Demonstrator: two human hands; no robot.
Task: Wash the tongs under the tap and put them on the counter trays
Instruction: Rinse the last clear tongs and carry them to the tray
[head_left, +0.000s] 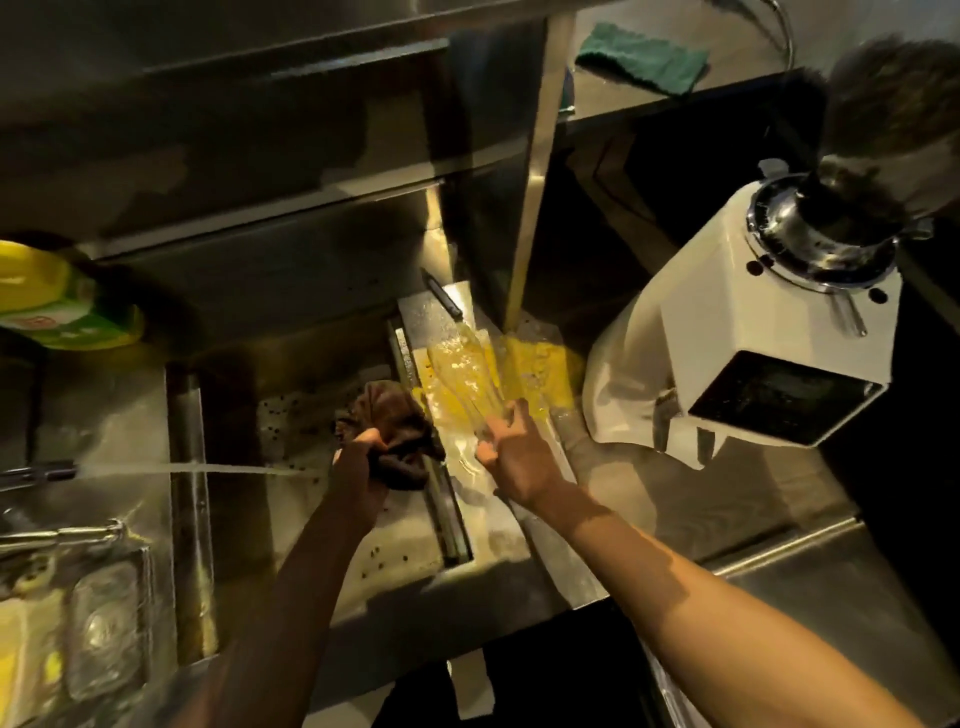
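1. Head view: the right hand (511, 452) grasps the near end of the clear tongs (462, 374), which rest on a wet steel tray (496, 514) just right of the sink (306, 410)
2. The left hand (358, 467) clutches a dark cloth (400, 431) over the sink
3. Water streams from the tap (36, 474) toward the sink; a white grinder (753, 332) stands at right

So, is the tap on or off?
On: a water stream runs from the tap across the sink toward the left hand.
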